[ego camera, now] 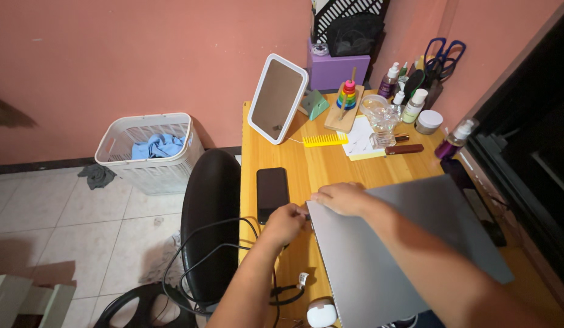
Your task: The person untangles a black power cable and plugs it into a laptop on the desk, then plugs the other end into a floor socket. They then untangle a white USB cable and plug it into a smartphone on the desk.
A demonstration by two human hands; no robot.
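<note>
Both hands are working at our closed grey laptop (403,243) near the bench's (321,167) front edge: left grip (284,223) pinching together at its corner, right grip (343,198) lying flat on the lid. We are seeing blue cloth (156,146) in the white basket (149,164) on the floor.

A dark, blank phone screen (273,193) is lying flat on the wooden desk (321,167), just left of a closed grey laptop (403,249); labelled bottles (414,105) are standing grouped at the desk's far edge

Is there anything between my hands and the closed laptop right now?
Nothing visible. The right hand already rests on the far left corner of the closed grey laptop, and the left hand is at its left edge, pinching something small there. The black phone lies just beside them, clear of the laptop.
</note>
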